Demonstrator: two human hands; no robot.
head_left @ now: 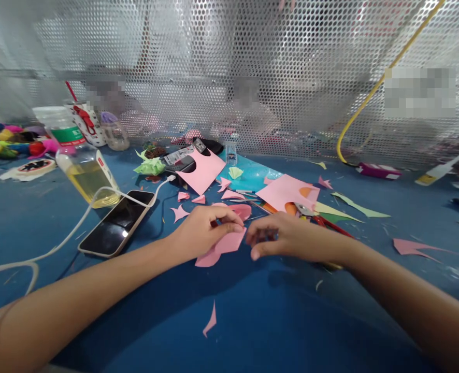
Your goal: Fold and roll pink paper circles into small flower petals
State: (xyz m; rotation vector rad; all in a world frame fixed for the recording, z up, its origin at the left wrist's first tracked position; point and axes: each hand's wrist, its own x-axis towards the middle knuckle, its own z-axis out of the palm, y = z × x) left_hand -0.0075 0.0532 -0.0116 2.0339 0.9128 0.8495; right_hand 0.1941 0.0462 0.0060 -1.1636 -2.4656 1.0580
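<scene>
My left hand (208,233) pinches a pink paper cutout (231,242) with rounded lobes between thumb and fingers. Just to its right hovers my right hand (287,235), fingers curved and apart from the thumb, with nothing seen between them. Behind the right hand lie red-handled scissors (330,225), partly hidden, beside a pink sheet (280,192) with curved cut-outs. A second cut pink sheet (203,168) rests farther back on the left. Small pink scraps (180,213) are scattered around my left hand. One curved pink sliver (211,319) lies close to me.
On the left, a phone (116,225) has a white cable (74,235) across it, next to a bottle of yellow liquid (87,178). A perforated metal screen (214,57) stands behind the blue table (253,321), with people beyond. A glue bottle (437,172) lies at right.
</scene>
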